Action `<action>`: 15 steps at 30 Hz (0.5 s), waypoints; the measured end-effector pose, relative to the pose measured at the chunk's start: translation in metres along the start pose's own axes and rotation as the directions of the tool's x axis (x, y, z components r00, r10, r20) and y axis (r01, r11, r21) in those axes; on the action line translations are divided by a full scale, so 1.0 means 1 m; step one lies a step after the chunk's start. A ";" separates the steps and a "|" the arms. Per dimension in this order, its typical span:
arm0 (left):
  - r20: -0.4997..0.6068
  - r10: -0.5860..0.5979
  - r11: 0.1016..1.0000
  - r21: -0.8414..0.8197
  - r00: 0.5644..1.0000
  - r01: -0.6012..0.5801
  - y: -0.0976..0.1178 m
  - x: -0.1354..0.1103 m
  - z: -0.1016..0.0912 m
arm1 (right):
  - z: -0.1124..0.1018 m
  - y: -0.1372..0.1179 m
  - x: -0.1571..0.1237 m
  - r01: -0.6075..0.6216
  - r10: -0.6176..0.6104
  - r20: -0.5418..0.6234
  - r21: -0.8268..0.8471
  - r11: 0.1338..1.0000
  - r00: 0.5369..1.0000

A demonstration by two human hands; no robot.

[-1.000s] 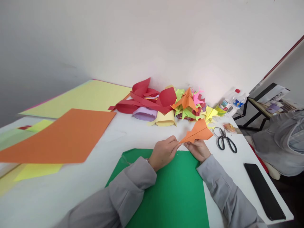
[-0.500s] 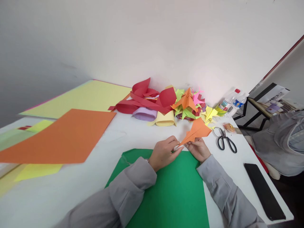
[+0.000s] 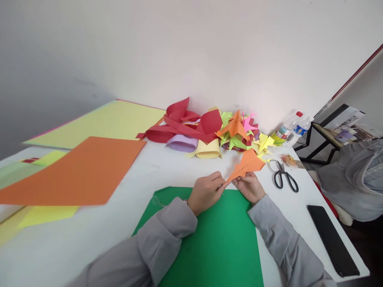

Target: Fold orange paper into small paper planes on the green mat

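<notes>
A folded piece of orange paper (image 3: 247,162) is held between both hands, just above the far edge of a green sheet (image 3: 220,235). My left hand (image 3: 207,193) pinches its narrow pointed end with the fingers closed. Under its lower right side, my right hand (image 3: 250,187) grips the paper between thumb and fingers. Behind it lies a heap of folded paper shapes, among them an orange one (image 3: 235,126) and a yellow one (image 3: 263,142). Black-handled scissors (image 3: 283,175) rest to the right of my right hand.
Red curled paper strips (image 3: 179,125) lie by the wall. On the left are a flat orange sheet (image 3: 86,171) and a large yellow sheet (image 3: 98,122). Two bottles (image 3: 287,129) stand at the back right. A black phone-like slab (image 3: 332,239) lies near the table's right edge.
The left fingers have closed onto the narrow tip of the orange paper, where finger and thumb were apart before. The paper has shifted very slightly left; the right hand keeps its place.
</notes>
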State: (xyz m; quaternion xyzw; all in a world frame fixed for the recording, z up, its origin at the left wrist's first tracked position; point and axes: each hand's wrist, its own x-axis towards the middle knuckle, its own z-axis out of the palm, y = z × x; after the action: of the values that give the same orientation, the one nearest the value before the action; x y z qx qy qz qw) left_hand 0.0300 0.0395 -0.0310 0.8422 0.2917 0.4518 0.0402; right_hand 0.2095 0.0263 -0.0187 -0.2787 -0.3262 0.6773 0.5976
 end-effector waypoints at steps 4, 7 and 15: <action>-0.001 0.001 1.000 0.006 1.000 -0.001 0.001 0.000 -0.001 | 0.001 -0.001 0.000 -0.003 0.003 0.010 -0.005 1.000 1.000; 0.005 -0.016 1.000 -0.019 1.000 0.016 0.003 0.001 -0.002 | 0.002 -0.002 0.000 -0.006 0.006 0.013 -0.010 1.000 1.000; 0.012 0.001 0.999 -0.050 1.000 0.000 0.003 0.001 -0.001 | 0.007 -0.003 0.001 -0.004 0.004 0.006 0.022 1.000 1.000</action>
State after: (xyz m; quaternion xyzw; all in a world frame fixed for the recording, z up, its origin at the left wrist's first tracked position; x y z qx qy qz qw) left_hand 0.0309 0.0374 -0.0291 0.8435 0.2799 0.4541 0.0630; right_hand 0.2063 0.0267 -0.0121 -0.2707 -0.3201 0.6830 0.5982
